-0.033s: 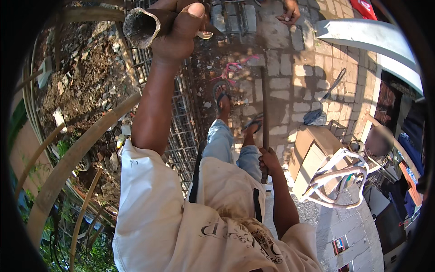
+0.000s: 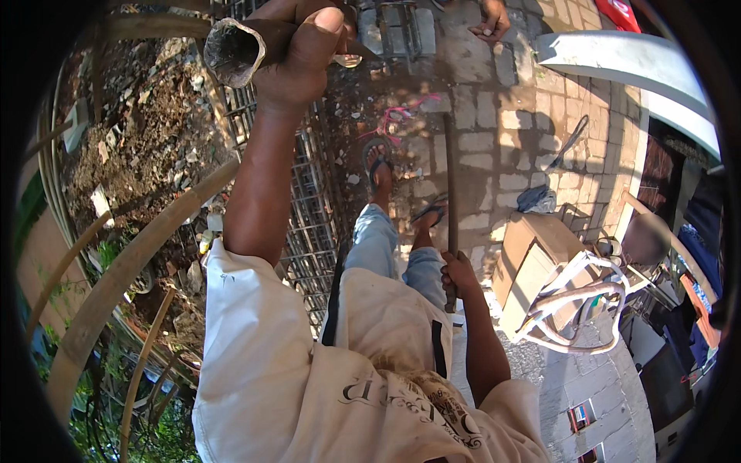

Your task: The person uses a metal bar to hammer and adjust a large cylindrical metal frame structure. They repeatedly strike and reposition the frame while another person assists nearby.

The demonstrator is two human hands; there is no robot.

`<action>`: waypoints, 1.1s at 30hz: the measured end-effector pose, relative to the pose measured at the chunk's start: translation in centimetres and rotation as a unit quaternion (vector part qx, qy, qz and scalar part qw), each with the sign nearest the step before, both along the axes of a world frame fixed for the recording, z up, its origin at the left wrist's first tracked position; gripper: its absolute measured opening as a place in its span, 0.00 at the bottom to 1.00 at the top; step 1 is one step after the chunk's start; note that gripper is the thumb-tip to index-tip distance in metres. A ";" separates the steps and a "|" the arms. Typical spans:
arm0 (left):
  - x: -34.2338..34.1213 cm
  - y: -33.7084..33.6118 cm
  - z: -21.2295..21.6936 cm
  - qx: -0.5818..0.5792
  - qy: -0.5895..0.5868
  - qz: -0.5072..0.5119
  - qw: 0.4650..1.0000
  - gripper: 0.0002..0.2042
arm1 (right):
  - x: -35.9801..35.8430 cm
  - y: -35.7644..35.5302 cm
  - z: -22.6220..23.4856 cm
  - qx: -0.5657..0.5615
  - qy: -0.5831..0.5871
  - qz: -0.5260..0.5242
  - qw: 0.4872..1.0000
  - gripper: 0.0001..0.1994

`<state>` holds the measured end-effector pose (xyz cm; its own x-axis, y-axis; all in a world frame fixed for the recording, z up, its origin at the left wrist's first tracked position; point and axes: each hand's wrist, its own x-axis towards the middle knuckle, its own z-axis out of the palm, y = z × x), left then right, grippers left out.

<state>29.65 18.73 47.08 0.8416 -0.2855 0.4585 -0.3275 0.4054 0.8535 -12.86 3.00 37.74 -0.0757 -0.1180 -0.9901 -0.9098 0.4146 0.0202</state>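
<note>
Gripping a rusty hollow pipe point(image 2: 235, 48) near its open end, the left hand point(image 2: 305, 54) is raised high toward the top edge of the view, fingers wrapped fully round the tube and the thumb pressed flat along its upper side — no gap shows between fingers and metal. The pipe's mouth points left, its rim dark and ragged.

The right hand point(image 2: 458, 275) hangs low beside the right knee, closed in a fist round one long thin metal rod point(image 2: 451, 201). The rod stands nearly upright, running from the fist up to the paved ground, where its far end appears to join a short crosspiece, though the shade there makes this hard to tell.

Two feet in sandals point(image 2: 378, 166) stand on the brick paving point(image 2: 525, 147), at the edge where it meets a flat steel mesh panel point(image 2: 309, 216). The mesh lies along the left side of the paving, partly under the left arm, with bare soil and rubble point(image 2: 139, 131) beyond it. A tangle of pink cord point(image 2: 394, 119) lies on the paving just ahead of the left foot.

One cardboard box point(image 2: 532, 255) sits to the right of the rod, and just beside it a bundle of bent white tubing point(image 2: 583, 297). Several curved bamboo poles point(image 2: 131, 270) sweep across the lower left. At the top edge another person's hand point(image 2: 492, 19) reaches down toward the paving, well apart from both of the wearer's own.
</note>
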 end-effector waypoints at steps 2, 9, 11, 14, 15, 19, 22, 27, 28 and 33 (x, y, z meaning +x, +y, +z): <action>0.4 0.2 0.0 -0.005 -0.018 0.015 1.000 0.19 | -0.1 0.1 -0.5 -0.016 -0.008 0.023 1.000 0.15; 2.0 -2.0 0.2 -0.016 0.055 0.058 0.997 0.18 | -1.2 -0.7 -2.0 -0.031 -0.022 0.041 0.998 0.13; 3.8 -3.2 0.8 -0.009 0.049 0.082 0.995 0.16 | -2.2 -0.6 -2.7 -0.025 -0.019 -0.002 1.000 0.12; 6.4 -4.9 1.7 0.018 0.020 0.096 0.995 0.14 | -3.9 0.0 -4.4 -0.018 -0.020 -0.007 1.000 0.14; 6.9 -5.6 1.9 -0.003 0.042 0.105 0.994 0.14 | -4.5 0.5 -5.0 -0.031 -0.020 0.028 0.999 0.15; 6.1 -8.0 2.6 0.036 0.093 0.099 0.990 0.11 | -7.0 1.8 -5.6 -0.133 -0.064 0.150 0.977 0.18; 2.1 -9.7 1.8 0.058 0.041 0.126 0.990 0.11 | -9.2 2.3 -3.7 -0.109 -0.074 0.092 0.987 0.19; -3.8 -9.1 -0.3 0.135 -0.064 0.100 0.984 0.14 | -12.9 4.1 -0.2 -0.082 -0.065 0.085 0.991 0.20; -4.5 -8.8 -0.5 0.117 -0.070 0.101 0.986 0.15 | -13.5 4.5 -0.2 -0.109 -0.077 0.107 0.985 0.20; -5.4 -8.1 -0.8 0.071 0.060 0.017 0.995 0.12 | -15.6 6.3 -0.7 -0.146 -0.121 0.155 0.970 0.22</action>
